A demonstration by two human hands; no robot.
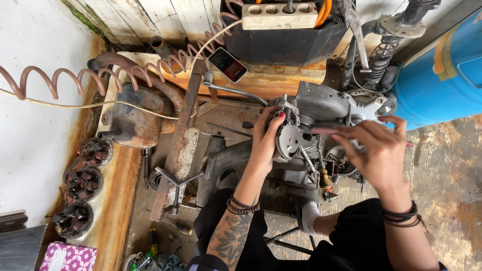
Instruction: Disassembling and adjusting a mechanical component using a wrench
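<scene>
Engine: While I watched the feed, the grey cast-metal engine block [321, 125] stood on the stained wooden surface [236, 118] in front of the seated person's knees, its rounded side cover [290, 140] facing the camera.
Left hand: The left hand [263, 143] lay against that cover, fingers [277, 120] wrapped over its upper edge and clenched on it.
Right hand: The right hand [376, 145] hovered just right of the block, fingers [351, 131] spread and released, grasping nothing; motion blur smeared their tips.
Handling: I judged the block heavy, rigid and probably oily, with sharp fins and projecting studs. A firm grip on the cover rim or the solid casing looked safest, not the thin levers or the small brass fitting [325, 178] low down.
Around it: A rusty exhaust pipe and muffler [133, 118] lay to the left, a four-way wheel wrench [175, 183] near it, three dark wound stators [83, 185] along the wall, a phone with a lit screen [227, 64] on the ledge, a blue plastic drum [442, 75] at right.
Hidden: The engine's underside and far side were out of sight, the right hand covered part of the casing, and I could not tell what supported the block.
</scene>
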